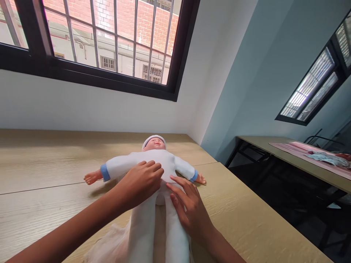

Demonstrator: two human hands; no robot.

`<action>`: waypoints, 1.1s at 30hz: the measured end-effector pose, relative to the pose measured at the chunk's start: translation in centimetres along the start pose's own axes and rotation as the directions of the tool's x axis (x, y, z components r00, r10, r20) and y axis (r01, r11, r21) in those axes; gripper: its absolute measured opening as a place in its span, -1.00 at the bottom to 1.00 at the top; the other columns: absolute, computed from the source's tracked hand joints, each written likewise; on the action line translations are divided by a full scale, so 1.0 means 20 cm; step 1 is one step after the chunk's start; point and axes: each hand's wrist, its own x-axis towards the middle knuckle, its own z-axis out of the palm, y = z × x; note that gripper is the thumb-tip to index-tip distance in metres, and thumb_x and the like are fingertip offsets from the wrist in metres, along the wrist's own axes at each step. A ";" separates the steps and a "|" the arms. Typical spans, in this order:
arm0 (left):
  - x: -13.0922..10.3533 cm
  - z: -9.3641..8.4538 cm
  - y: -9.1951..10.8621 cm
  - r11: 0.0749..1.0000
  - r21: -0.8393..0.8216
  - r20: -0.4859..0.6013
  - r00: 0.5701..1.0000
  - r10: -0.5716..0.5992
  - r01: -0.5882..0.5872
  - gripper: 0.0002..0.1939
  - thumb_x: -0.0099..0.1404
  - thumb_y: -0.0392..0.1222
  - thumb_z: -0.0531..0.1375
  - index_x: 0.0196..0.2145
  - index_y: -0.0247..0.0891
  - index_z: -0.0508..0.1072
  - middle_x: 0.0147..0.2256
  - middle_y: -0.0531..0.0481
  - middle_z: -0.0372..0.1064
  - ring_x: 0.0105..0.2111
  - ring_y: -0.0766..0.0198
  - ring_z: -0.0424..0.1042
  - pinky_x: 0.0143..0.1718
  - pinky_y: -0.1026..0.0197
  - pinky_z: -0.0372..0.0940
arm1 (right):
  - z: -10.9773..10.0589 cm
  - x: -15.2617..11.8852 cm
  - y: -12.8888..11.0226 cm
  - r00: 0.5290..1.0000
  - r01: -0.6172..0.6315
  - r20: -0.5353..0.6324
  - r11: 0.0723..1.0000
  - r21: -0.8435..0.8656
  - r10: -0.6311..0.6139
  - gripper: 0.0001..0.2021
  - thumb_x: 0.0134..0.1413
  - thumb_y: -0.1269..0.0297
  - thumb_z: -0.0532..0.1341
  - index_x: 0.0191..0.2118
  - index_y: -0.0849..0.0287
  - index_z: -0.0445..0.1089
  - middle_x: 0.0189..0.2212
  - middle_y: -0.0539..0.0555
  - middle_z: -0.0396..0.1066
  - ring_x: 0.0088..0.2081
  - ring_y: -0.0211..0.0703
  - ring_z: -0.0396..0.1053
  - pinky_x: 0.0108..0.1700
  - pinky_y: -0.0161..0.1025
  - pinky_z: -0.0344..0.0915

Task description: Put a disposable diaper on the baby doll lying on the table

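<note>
A baby doll (161, 160) in a white suit with blue cuffs and a white cap lies on its back on the wooden table (233, 204), arms spread and legs toward me. Over the doll's belly is my left hand (148, 179), its fingers curled closed; whatever it pinches is hidden. My right hand (189, 204) rests at the doll's hip and upper leg, fingers apart and holding nothing. Beneath the doll's legs, sheer pale fabric (112, 243) spreads to the left.
A barred window (109, 40) is in the wall behind the table. At the right, past a gap, a second table (255, 142) bears a pink cloth (290, 149) with light blue fabric (326, 157) on it.
</note>
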 end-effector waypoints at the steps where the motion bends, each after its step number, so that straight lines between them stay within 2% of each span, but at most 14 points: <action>1: 0.00 0.00 0.00 1.000 -0.012 0.013 1.000 -0.012 0.012 -0.79 0.36 -0.39 -0.02 -0.40 -0.29 0.32 -0.36 -0.03 0.35 -0.37 0.20 0.28 -0.34 0.15 0.18 | 0.00 0.00 0.00 1.000 -0.013 -0.005 1.000 -0.009 0.013 -0.67 0.30 0.43 0.05 0.13 0.12 0.28 0.14 0.15 0.29 0.16 0.00 0.22 0.12 0.01 0.26; 5: -0.01 -0.02 -0.02 0.997 -0.071 0.051 0.998 -0.033 0.037 -0.82 0.27 -0.46 -0.02 -0.36 -0.29 0.32 -0.34 -0.03 0.36 -0.34 0.19 0.30 -0.33 0.15 0.18 | 0.00 0.00 0.01 0.999 -0.045 -0.004 0.999 0.004 0.045 -0.68 0.29 0.41 0.08 0.13 0.12 0.28 0.07 0.12 0.36 0.14 -0.03 0.23 0.14 -0.01 0.22; 10: -0.03 -0.04 -0.06 0.983 -0.181 0.052 0.998 -0.034 0.043 -0.74 0.17 -0.53 -0.03 -0.31 -0.26 0.32 -0.34 -0.01 0.38 -0.33 0.20 0.32 -0.35 0.19 0.15 | 0.01 -0.01 0.00 0.998 -0.059 -0.024 0.997 0.043 0.060 -0.65 0.29 0.42 0.08 0.17 0.18 0.25 0.05 0.13 0.38 0.11 -0.06 0.26 0.12 -0.06 0.25; 15: -0.05 -0.10 -0.04 0.954 -0.270 0.150 0.985 -0.090 0.128 -0.73 0.18 -0.51 -0.05 -0.28 -0.27 0.34 -0.29 -0.06 0.39 -0.35 0.21 0.36 -0.34 0.21 0.18 | 0.02 -0.02 0.00 0.997 -0.049 -0.067 0.999 0.009 0.050 -0.63 0.29 0.45 0.04 0.17 0.15 0.25 0.03 0.11 0.39 0.09 -0.05 0.28 0.18 -0.01 0.18; 21: -0.05 -0.18 -0.02 0.933 -0.318 0.191 0.975 -0.109 0.167 -0.75 0.20 -0.48 -0.06 -0.32 -0.26 0.35 -0.28 -0.06 0.41 -0.34 0.20 0.39 -0.33 0.24 0.20 | 0.03 -0.02 0.01 0.996 -0.005 -0.093 1.000 -0.001 0.005 -0.65 0.29 0.47 0.06 0.16 0.16 0.26 0.02 0.09 0.40 0.07 -0.11 0.29 0.21 -0.04 0.12; 29: -0.05 -0.18 -0.04 0.920 -0.345 0.225 0.968 -0.114 0.188 -0.80 0.23 -0.44 -0.01 -0.33 -0.24 0.36 -0.26 0.00 0.41 -0.34 0.25 0.39 -0.33 0.27 0.22 | 0.03 -0.03 0.01 0.995 0.009 -0.101 1.000 0.004 -0.009 -0.67 0.28 0.49 0.07 0.12 0.15 0.29 -0.03 0.08 0.42 0.02 -0.09 0.30 0.17 -0.02 0.15; 33: -0.06 -0.17 -0.05 0.910 -0.372 0.181 0.976 -0.121 0.182 -0.80 0.30 -0.31 -0.01 -0.24 -0.22 0.39 -0.35 0.03 0.43 -0.38 0.25 0.40 -0.37 0.26 0.24 | 0.02 -0.02 0.00 0.996 -0.002 -0.087 0.999 0.041 0.005 -0.74 0.27 0.48 0.07 0.01 0.12 0.33 -0.13 0.07 0.43 -0.06 -0.08 0.32 0.14 0.02 0.16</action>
